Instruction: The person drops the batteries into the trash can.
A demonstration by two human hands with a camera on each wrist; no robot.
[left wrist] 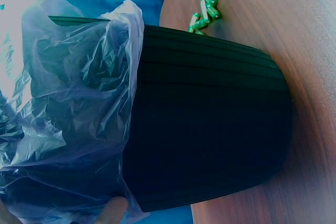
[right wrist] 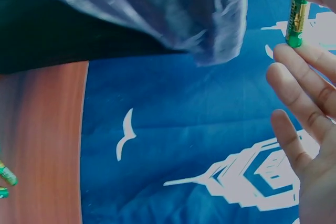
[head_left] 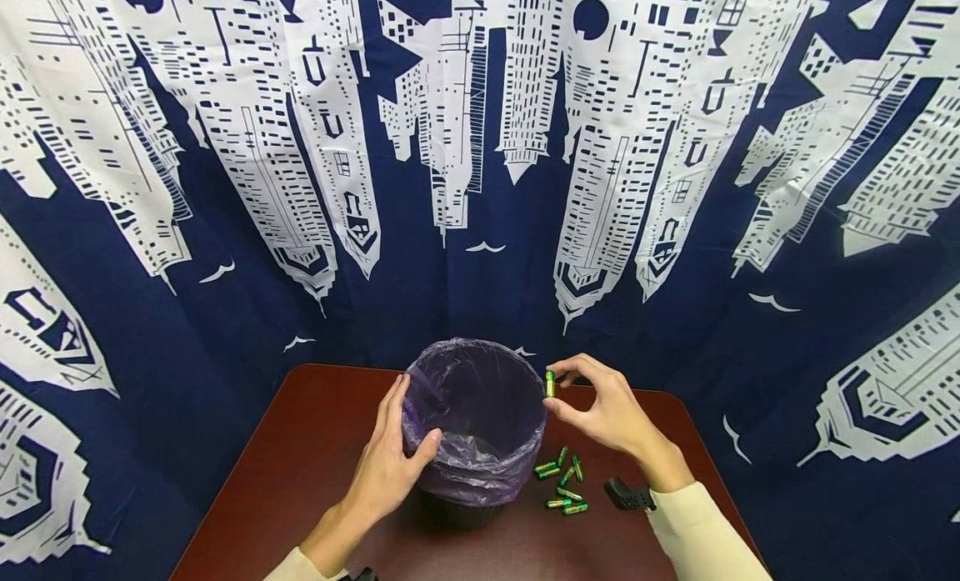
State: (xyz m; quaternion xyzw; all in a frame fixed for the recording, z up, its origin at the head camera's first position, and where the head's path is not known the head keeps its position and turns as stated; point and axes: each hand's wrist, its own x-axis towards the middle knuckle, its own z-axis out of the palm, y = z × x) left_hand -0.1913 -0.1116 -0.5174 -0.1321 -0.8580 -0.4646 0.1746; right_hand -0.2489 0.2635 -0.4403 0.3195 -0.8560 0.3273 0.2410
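Note:
A black trash can (left wrist: 210,114) stands on the table, its mouth lined with a translucent purple plastic bag (head_left: 480,481) folded down over the rim. My left hand (head_left: 386,468) rests against the can's left side, fingers extended along the bag and thumb near the front rim. Just off the right rim, my right hand (head_left: 607,406) pinches a green and gold battery (right wrist: 295,22) upright by its ends, between thumb and fingertips; the other fingers are spread. Several similar batteries (head_left: 573,508) lie loosely on the table to the right of the can.
The reddish-brown wooden table (head_left: 300,448) has rounded far corners. Behind it hangs a dark blue curtain (head_left: 450,289) printed with white buildings and birds. A black strap (head_left: 628,494) sits at the right wrist, by a cream sleeve (head_left: 697,535).

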